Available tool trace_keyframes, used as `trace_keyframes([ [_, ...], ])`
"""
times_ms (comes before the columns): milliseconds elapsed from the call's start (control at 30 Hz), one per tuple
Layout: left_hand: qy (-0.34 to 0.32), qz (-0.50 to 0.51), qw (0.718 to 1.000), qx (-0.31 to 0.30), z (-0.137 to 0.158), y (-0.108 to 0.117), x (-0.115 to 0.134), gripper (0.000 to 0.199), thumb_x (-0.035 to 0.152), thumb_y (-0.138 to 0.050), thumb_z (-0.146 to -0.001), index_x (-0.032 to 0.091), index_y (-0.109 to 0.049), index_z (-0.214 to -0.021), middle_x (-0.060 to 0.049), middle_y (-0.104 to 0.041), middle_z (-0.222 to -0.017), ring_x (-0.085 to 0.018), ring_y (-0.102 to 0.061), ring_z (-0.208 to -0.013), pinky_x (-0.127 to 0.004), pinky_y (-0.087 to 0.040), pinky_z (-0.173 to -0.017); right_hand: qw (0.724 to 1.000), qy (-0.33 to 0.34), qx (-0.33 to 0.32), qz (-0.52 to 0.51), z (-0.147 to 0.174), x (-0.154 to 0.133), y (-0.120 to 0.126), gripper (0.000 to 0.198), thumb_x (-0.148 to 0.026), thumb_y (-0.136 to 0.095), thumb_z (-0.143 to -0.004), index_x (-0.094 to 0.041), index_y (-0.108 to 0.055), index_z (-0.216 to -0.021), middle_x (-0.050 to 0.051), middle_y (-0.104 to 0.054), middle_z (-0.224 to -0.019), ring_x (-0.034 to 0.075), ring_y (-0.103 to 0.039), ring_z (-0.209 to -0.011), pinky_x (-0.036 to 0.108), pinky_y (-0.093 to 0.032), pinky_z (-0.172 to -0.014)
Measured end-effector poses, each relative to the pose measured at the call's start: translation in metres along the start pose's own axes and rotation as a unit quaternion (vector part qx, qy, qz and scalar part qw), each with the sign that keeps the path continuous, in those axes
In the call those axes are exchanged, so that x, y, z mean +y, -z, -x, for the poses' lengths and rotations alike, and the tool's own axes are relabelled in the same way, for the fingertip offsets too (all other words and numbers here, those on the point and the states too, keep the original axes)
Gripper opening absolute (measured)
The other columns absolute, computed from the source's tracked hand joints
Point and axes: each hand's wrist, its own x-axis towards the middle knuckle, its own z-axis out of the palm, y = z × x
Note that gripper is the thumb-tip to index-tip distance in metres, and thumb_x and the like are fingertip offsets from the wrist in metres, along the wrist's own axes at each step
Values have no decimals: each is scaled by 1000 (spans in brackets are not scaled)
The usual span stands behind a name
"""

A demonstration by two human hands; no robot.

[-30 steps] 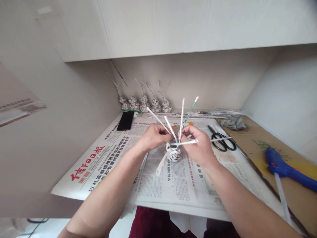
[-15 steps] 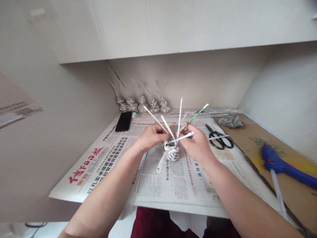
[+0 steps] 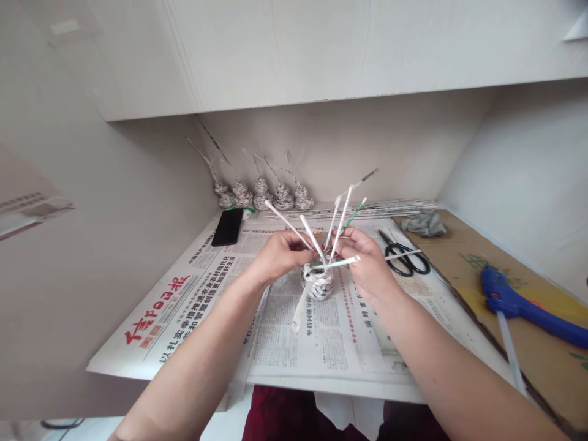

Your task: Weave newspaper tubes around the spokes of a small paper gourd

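Note:
A small round piece woven from rolled newspaper tubes (image 3: 319, 285) sits upright on the newspaper between my hands. Several paper tubes (image 3: 345, 211) fan up and outward from its top, one of them green, and one loose end droops toward me. My left hand (image 3: 287, 252) is closed at the upper left of the woven piece, its fingertips partly hidden behind the tubes. On the other side, my right hand (image 3: 361, 254) pinches a paper tube close to the rim; the exact grip is partly covered by the strips.
Several gourd-shaped woven pieces (image 3: 282, 196) line the back wall, beside a bundle of paper tubes (image 3: 367, 209). A black phone (image 3: 227, 227) lies at left. At right are black scissors (image 3: 404, 257), a grey cloth (image 3: 423, 224) and a blue glue gun (image 3: 509, 300) on cardboard.
At the right, the upright tubes have shifted: a long one with a dark, bent tip now rises toward the upper right. My right hand has turned slightly; my left stays nearly still.

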Motion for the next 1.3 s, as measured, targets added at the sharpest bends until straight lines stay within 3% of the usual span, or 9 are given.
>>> trace_keyframes([
  [233, -31, -17, 999, -21, 1, 1, 0, 22, 22, -74, -70, 13, -75, -91, -7, -74, -90, -16, -66, -81, -27, -51, -78, 998, -57, -5, -36, -3, 1, 5, 35, -33, -80, -58, -19, -61, -85, -1, -69, -72, 12, -59, -59, 25, -43, -56],
  [433, -55, -38, 997, -38, 1, 3, 0, 22, 25, -75, -70, 13, -75, -88, -7, -74, -89, -17, -67, -80, -30, -53, -79, 998, -60, -16, 17, -6, -2, 7, 34, -39, -84, -55, -17, -63, -71, -5, -59, -56, 8, -51, -49, 23, -40, -50],
  [567, -89, -43, 993, -59, 1, 3, 2, 20, 25, -78, -68, 14, -74, -84, -7, -75, -86, -18, -68, -83, -30, -53, -82, 998, -66, -12, 3, -6, -1, 7, 37, -40, -86, -52, -18, -63, -70, -4, -63, -61, 10, -55, -50, 25, -44, -51],
  [900, -131, -141, 977, -96, 7, -1, 15, 12, 22, -70, -77, 14, -74, -85, -5, -74, -83, -17, -67, -81, -27, -52, -77, 993, 72, -42, 84, 2, -5, 4, 25, -36, -80, -66, -19, -62, -72, -3, -64, -66, 11, -58, -58, 24, -45, -55],
  [1133, -183, -187, 962, -85, 12, -3, 20, 7, 19, -66, -78, 15, -72, -79, -5, -71, -85, -17, -66, -82, -27, -51, -78, 991, 76, -15, 111, 4, -6, 2, 28, -42, -78, -66, -20, -61, -71, -3, -60, -61, 12, -53, -54, 25, -41, -51],
  [1300, -189, -212, 954, -94, 12, -4, 25, 9, 17, -64, -79, 15, -72, -76, -5, -70, -78, -16, -65, -77, -26, -51, -74, 983, 115, -9, 143, 8, -4, -1, 26, -42, -75, -70, -21, -60, -70, -3, -56, -59, 12, -48, -52, 24, -38, -48],
])
